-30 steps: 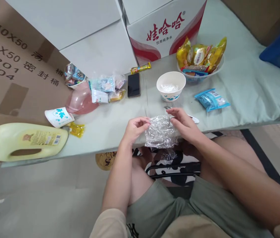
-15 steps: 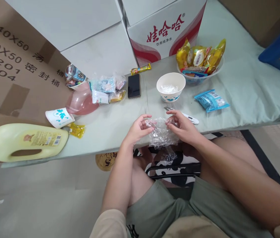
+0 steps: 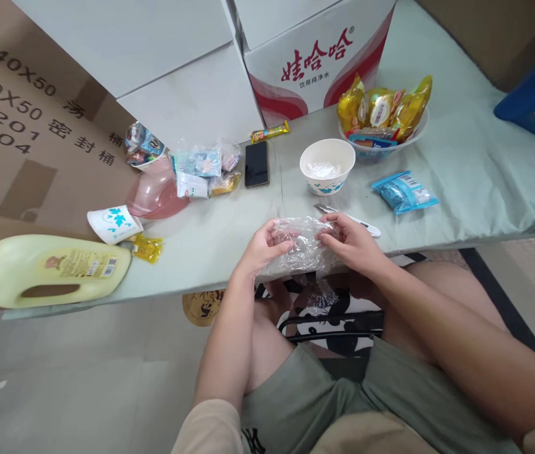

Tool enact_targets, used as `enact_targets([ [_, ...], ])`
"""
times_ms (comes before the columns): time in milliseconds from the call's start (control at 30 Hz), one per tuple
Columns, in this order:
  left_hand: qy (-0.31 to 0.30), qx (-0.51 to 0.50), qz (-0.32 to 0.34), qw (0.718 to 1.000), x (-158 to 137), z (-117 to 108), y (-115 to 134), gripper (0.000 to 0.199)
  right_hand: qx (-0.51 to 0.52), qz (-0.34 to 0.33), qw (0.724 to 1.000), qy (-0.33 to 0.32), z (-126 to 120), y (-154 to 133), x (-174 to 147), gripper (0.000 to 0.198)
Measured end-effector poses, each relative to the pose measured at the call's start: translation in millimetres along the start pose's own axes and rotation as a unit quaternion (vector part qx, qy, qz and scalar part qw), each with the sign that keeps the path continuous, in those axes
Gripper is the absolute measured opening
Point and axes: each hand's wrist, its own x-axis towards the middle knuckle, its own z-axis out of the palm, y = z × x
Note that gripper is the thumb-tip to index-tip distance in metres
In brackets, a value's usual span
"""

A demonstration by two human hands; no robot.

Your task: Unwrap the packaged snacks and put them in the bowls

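Note:
Between both hands a crinkled sheet of clear plastic film (image 3: 304, 247) is stretched at the front edge of the table, one end hanging down past the edge. My left hand (image 3: 264, 250) pinches its left side between thumb and fingers. On the other side my right hand (image 3: 347, 242) is closed on the film's right part. Just behind the right hand lies a white utility knife (image 3: 364, 226), partly covered by the fingers. Farther back stands a white paper bowl (image 3: 327, 165) with blue leaves, holding crumpled clear plastic.
A blue packet (image 3: 404, 192) lies to the right, before a clear bowl of snacks (image 3: 416, 133). A phone (image 3: 257, 164) and wrapped packets (image 3: 204, 162) lie left of the paper bowl. A yellow jug (image 3: 59, 252) rests on its side at far left. White boxes (image 3: 192, 94) stand behind.
The film's upper edge has risen and spread wider between my hands. My fingers have shifted slightly along it, the left ones closing more on its side.

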Motion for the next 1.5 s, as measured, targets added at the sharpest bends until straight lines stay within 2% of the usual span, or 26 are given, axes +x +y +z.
enact_targets([
  [167, 0.011, 0.071, 0.015, 0.997, 2, 0, -3, 0.045, 0.034, 0.003, 0.999, -0.022, 0, 1, 0, 0.042],
  [367, -0.005, 0.072, 0.007, 0.997, 0, -1, -3, 0.050, -0.086, -0.011, 0.996, -0.022, -1, -2, -1, 0.024],
  [433, -0.010, 0.075, -0.002, 0.997, 0, -1, -3, 0.051, -0.077, -0.010, 0.997, -0.015, -1, -4, -1, 0.025],
  [567, 0.022, 0.075, 0.007, 0.997, 2, 0, -4, 0.049, -0.086, -0.010, 0.996, -0.025, -2, -6, -1, 0.028],
  [667, 0.025, 0.069, -0.003, 0.997, 2, 0, -4, 0.049, -0.103, -0.015, 0.994, -0.045, -2, -8, -1, 0.024],
  [867, 0.035, 0.100, -0.006, 0.994, 2, 0, -3, 0.043, -0.079, -0.017, 0.996, -0.037, -2, -10, -2, 0.018],
  [1500, 0.030, 0.120, -0.008, 0.992, 2, 2, -2, 0.034, -0.135, -0.032, 0.989, -0.054, -2, -10, -1, 0.020],
])
